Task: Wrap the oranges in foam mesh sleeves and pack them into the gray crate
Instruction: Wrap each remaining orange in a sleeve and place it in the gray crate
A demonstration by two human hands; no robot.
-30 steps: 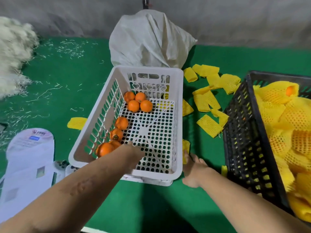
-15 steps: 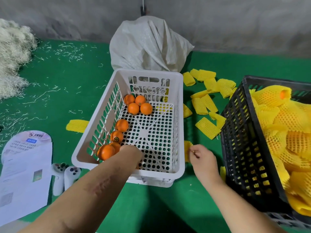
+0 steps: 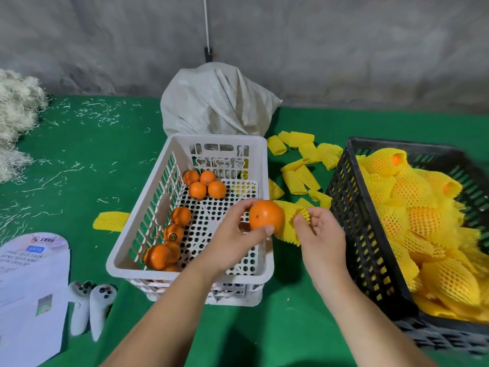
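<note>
Green felt tabletop [image 3: 79,160] under me, a rough gray wall [image 3: 344,49] behind it, pale straw shreds [image 3: 16,123] heaped at far left, a white woven sack [image 3: 217,104] against the wall. White crate [image 3: 190,271] dead ahead: four loose oranges [image 3: 205,182] clustered at its far end, more down the left wall. Gray crate [image 3: 362,234] on my right, tilted toward me, piled with sleeved oranges [image 3: 423,221]. Spare foam sleeves [image 3: 301,165] are scattered on the felt between the two crates. My left hand [image 3: 235,234] grips one orange [image 3: 266,215] over the white crate's right rim, thumb below, fingers above. My right hand [image 3: 321,234] pinches a yellow foam mesh sleeve [image 3: 289,221], its mouth touching the orange. Papers [image 3: 29,282] and two white controllers [image 3: 90,308] sit near the left edge; bare felt lies in front of both crates.
</note>
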